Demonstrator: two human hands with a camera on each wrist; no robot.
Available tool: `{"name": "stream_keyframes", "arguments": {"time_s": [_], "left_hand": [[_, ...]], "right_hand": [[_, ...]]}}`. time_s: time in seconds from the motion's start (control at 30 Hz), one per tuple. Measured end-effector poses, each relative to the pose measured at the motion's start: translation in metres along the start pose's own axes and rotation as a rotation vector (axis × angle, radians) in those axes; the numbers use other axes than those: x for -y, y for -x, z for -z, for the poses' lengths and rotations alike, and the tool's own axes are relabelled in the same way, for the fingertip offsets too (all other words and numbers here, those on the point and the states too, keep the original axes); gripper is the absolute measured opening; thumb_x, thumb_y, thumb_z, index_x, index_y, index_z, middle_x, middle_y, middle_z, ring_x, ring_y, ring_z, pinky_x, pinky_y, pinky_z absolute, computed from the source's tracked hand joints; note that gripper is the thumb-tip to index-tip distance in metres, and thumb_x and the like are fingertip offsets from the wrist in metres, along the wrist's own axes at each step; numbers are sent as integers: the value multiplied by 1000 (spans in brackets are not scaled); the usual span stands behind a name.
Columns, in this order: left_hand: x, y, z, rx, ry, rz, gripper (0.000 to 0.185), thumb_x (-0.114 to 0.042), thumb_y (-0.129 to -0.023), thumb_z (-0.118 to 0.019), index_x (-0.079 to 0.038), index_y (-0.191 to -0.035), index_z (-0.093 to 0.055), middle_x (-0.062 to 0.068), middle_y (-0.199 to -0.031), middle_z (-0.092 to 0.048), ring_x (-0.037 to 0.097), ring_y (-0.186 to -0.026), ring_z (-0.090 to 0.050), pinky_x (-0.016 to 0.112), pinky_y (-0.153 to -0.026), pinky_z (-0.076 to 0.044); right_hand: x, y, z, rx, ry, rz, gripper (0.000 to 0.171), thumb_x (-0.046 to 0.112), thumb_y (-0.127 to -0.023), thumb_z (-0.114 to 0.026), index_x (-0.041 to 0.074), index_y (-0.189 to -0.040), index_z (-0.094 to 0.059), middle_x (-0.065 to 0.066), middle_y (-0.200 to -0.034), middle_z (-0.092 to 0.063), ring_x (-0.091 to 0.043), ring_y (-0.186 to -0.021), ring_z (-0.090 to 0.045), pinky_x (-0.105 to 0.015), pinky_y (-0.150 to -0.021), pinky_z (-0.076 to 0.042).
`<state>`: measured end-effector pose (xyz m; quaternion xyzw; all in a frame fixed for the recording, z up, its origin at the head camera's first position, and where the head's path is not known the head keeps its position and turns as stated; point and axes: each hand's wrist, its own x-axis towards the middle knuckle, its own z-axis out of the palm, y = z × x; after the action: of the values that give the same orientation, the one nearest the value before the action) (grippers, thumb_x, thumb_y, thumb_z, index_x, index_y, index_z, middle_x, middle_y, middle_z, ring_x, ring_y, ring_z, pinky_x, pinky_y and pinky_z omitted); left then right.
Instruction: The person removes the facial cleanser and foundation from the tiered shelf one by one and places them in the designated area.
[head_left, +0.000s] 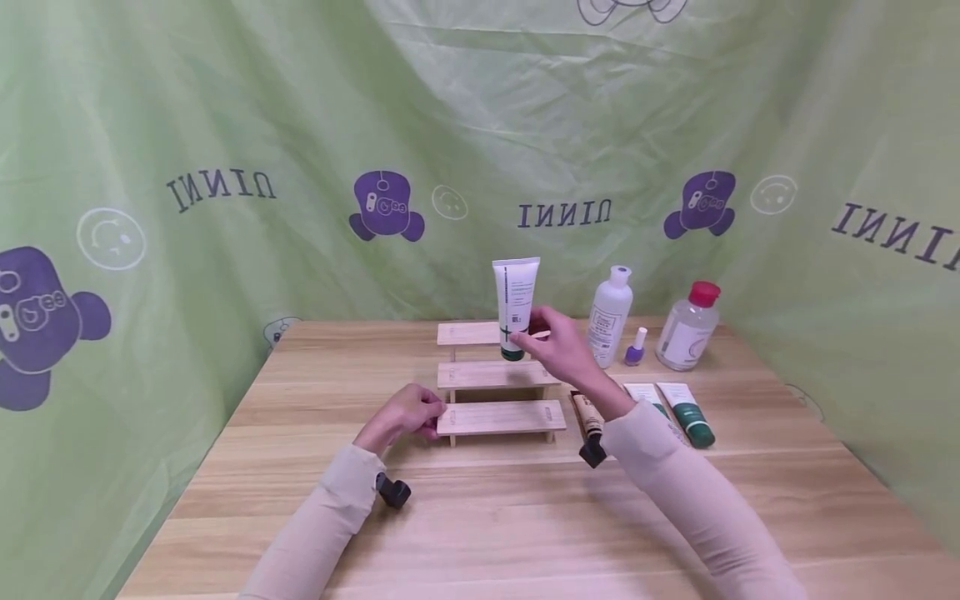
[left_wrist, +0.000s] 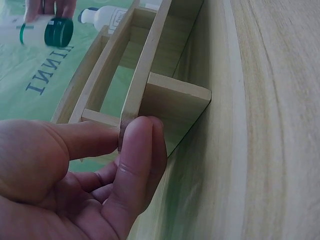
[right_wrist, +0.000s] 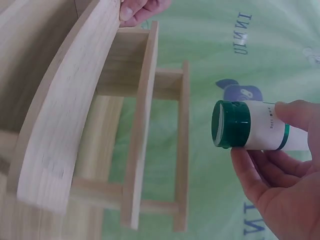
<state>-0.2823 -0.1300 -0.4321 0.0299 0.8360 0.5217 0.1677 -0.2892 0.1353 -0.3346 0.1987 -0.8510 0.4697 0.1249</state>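
My right hand [head_left: 561,343] grips a white squeeze tube [head_left: 517,292] with a green cap, holding it upright, cap down, above the upper steps of a three-tier wooden stand [head_left: 501,417]. In the right wrist view the green cap [right_wrist: 232,124] points toward the stand, apart from it, with thumb and fingers around the tube's lower part. At the stand's left end my left hand [head_left: 408,410] pinches the edge of the lowest step. The left wrist view shows thumb and fingertips [left_wrist: 137,145] on either side of that board's corner.
Right of the stand lie a beige tube [head_left: 588,414] and two white-and-green tubes [head_left: 686,414]. Behind them stand a white bottle [head_left: 610,317], a small purple nail polish bottle [head_left: 635,348] and a clear bottle with a red cap [head_left: 687,327]. A green printed curtain [head_left: 315,250] surrounds the wooden table [head_left: 480,517].
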Motion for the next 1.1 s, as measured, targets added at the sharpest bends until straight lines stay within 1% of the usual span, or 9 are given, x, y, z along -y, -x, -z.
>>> {"name": "stream_keyframes", "arguments": {"time_s": [0.1,0.2,0.3,0.43,0.67,0.87,1.03,1.1], "left_hand": [[0,1,0,-8,4,1,17,-3,-96,-58,9,-104,-67,12,-76,-62,15,-57,-60,24,-55,-59],[0,1,0,-12,2,3,17,-3,-96,-58,9,-103,-66,12,-75,-61,15,-57,-59,24,-55,-59],[0,1,-1,-10,5,6,17,-3,-96,-58,9,-102,-66,12,-75,-62,15,-57,-60,24,-55,-59],[0,0,-2,-1,1,0,17,-4,-95,-58,9,-102,-67,12,-74,-62,15,-57,-60,24,-55,-59],[0,1,1,-11,-14,5,15,-3,-95,-58,8,-99,-67,13,-75,-63,15,-57,-60,24,-55,-59],[-1,0,2,-8,-20,-7,16,-4,-95,-58,8,-99,-67,13,-75,-63,15,-57,-61,25,-55,-59],[-2,1,0,-10,-29,-2,16,-3,-95,-58,8,-99,-67,13,-75,-63,15,-57,-61,25,-54,-59],[-2,2,0,-7,-25,5,16,-4,-95,-58,8,-100,-67,14,-75,-63,16,-57,-61,25,-55,-59]], "right_hand": [[1,8,11,-17,16,9,36,19,-88,-73,-3,-114,-60,-19,-106,-68,-32,-95,-67,-41,-80,-60],[2,13,22,-27,38,9,36,19,-88,-73,-3,-114,-61,-20,-106,-68,-32,-94,-67,-42,-81,-59],[3,19,35,-30,57,-8,38,19,-88,-73,-3,-115,-60,-19,-107,-68,-32,-94,-66,-43,-81,-58],[-2,29,55,-40,96,-36,37,18,-88,-71,-4,-116,-60,-19,-106,-67,-32,-94,-66,-41,-79,-58],[-18,49,87,-79,181,-90,39,18,-89,-69,-6,-118,-58,-23,-108,-66,-34,-95,-65,-36,-79,-56],[-36,68,115,-82,223,-145,40,15,-90,-67,-8,-121,-56,-25,-108,-64,-37,-96,-63,-35,-79,-55],[-54,82,137,-87,281,-199,38,12,-89,-63,-12,-118,-55,-28,-107,-62,-37,-94,-60,-30,-75,-52],[-62,88,146,-89,284,-229,41,12,-90,-61,-13,-120,-52,-31,-110,-60,-37,-94,-58,-29,-73,-51]]}}
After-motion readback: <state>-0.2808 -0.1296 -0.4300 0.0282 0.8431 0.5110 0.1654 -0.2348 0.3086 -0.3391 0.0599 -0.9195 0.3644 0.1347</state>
